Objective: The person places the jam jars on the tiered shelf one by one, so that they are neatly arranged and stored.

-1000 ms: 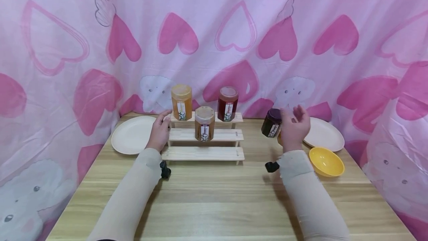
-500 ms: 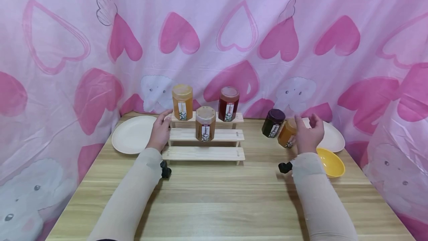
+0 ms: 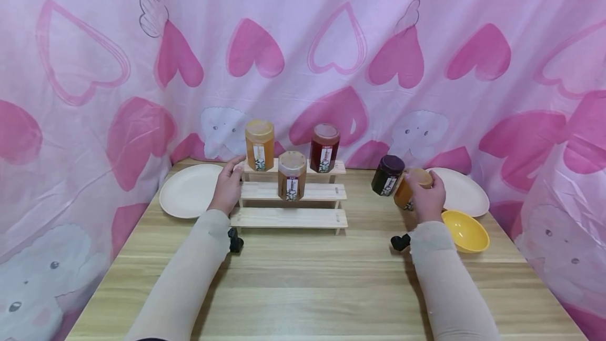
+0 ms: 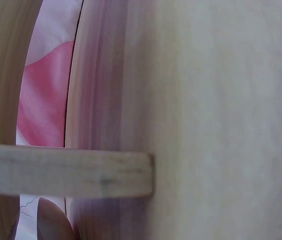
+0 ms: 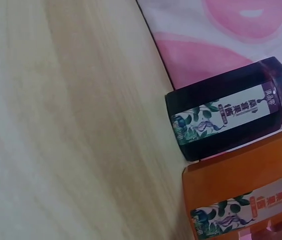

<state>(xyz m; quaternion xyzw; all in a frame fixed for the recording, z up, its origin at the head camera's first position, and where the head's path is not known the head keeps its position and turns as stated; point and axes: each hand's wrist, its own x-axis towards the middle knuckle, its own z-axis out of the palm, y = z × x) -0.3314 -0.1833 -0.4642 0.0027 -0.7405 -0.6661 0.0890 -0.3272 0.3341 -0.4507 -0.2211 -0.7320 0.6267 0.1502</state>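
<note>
My right hand [image 3: 428, 196] is at a jar of orange-yellow preserve [image 3: 405, 193], thumb on its near left side and fingers on its right. In the right wrist view fingertips show at the lower edge of this jar [image 5: 240, 175]. Close on its left stands a dark purple jar [image 3: 388, 175], its label facing the front. My left hand [image 3: 227, 186] rests at the left end of a three-step wooden display stand [image 3: 289, 217], fingers extended toward the top step. The left wrist view shows the stand's wooden leg [image 4: 66, 170] and one fingertip [image 4: 53, 220].
On the stand are a yellow jar [image 3: 259, 146] and a red jar [image 3: 325, 149] on the top step, and a light brown jar [image 3: 292, 175] on the middle step. White plates [image 3: 187, 193] [image 3: 466, 193] lie at both sides. A yellow bowl [image 3: 466, 231] sits by my right wrist.
My right hand moved right from in front of the dark and orange jars, past the orange jar, then came back left onto it. The left hand stayed at the stand.
</note>
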